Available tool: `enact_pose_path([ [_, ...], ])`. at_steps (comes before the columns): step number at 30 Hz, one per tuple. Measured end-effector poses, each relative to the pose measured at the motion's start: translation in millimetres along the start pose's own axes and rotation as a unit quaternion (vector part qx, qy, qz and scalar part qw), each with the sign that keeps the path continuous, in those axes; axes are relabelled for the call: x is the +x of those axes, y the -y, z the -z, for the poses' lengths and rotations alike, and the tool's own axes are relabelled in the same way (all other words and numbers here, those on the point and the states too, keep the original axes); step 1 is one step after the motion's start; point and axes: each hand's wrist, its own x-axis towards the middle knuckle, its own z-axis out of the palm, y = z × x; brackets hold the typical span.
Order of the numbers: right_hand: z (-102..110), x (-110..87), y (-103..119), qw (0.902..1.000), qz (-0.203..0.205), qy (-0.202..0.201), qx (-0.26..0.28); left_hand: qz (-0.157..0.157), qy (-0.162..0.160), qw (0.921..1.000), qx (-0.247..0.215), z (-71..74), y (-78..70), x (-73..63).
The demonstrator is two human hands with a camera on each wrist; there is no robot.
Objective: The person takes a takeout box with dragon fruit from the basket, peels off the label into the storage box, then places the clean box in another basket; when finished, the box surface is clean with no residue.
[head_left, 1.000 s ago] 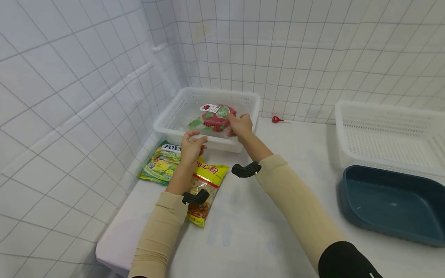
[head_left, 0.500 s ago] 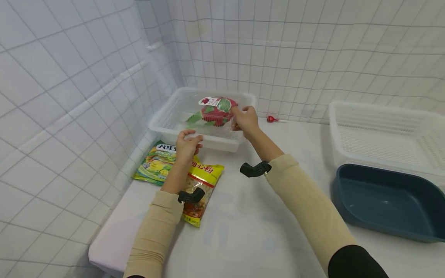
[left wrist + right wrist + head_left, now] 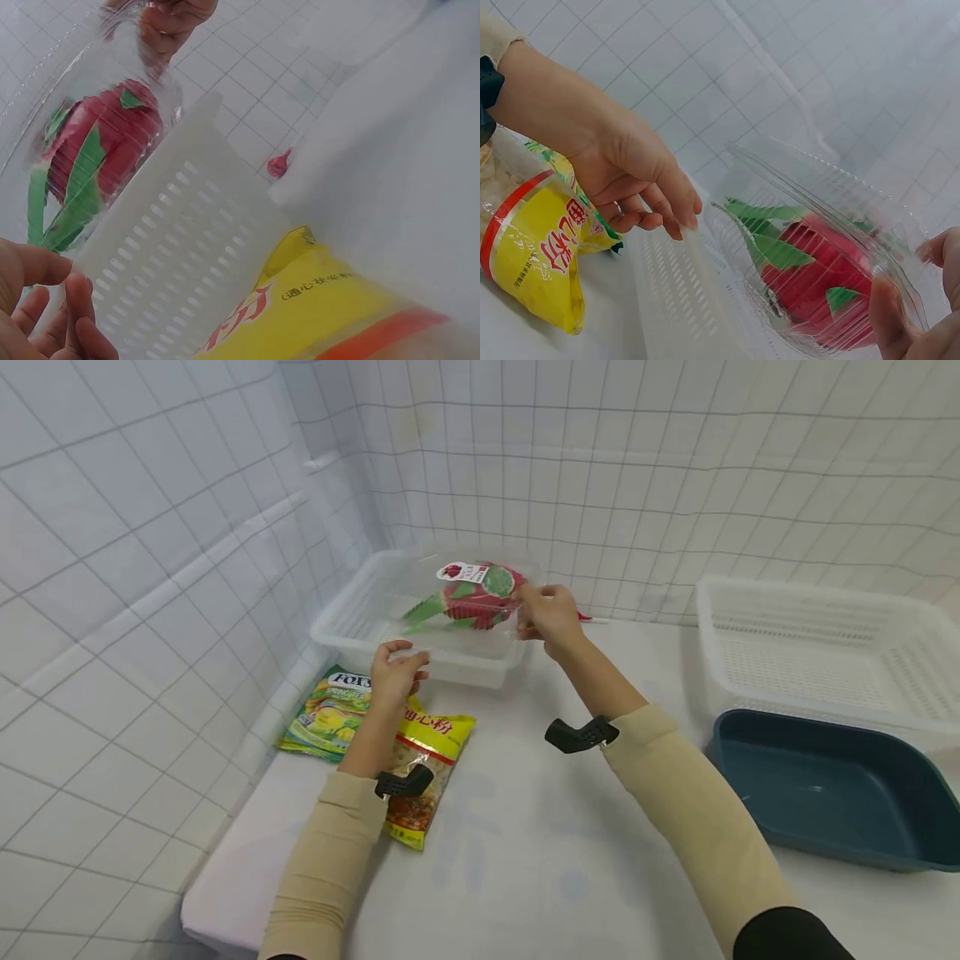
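My right hand pinches the right end of a clear plastic clamshell box. Inside it lies a red dragon fruit with green scales, and a white label is stuck on the lid. The box is raised over the white slotted basket, tilted in the right wrist view. At the basket's front rim, the thumb and fingers of my left hand pinch the edge. The left wrist view shows this hand at the lower left, below the raised box.
A green candy bag and a yellow food bag lie in front of the basket, partly under my left arm. A red lollipop lies by the back wall. At right stand another white basket and a dark blue tub.
My right hand has lifted the dragon fruit box up and to the right from inside the basket. My left hand stays at the front rim. The view has shifted slightly.
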Motion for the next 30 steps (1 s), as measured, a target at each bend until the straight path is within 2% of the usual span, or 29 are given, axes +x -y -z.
enact_pose_path([
  [8, 19, -6.4, 11, 0.9997, 0.019, 0.005, -0.013, 0.000, -0.005, 1.0000, 0.005, 1.4, -1.3, 1.0],
  [16, 36, -14.2, 21, 0.9992, 0.021, 0.007, -0.033, 0.004, -0.009, 0.9999, 0.010, 2.6, -1.5, 4.2],
  [25, 58, -20.0, 19, 0.9991, 0.021, 0.014, -0.036, 0.013, -0.023, 0.9990, 0.035, 2.6, -1.9, 3.7],
  [30, 75, -24.7, 15, 0.9982, 0.032, 0.019, -0.047, 0.018, -0.021, 0.9991, 0.031, 2.2, -3.1, 3.6],
])
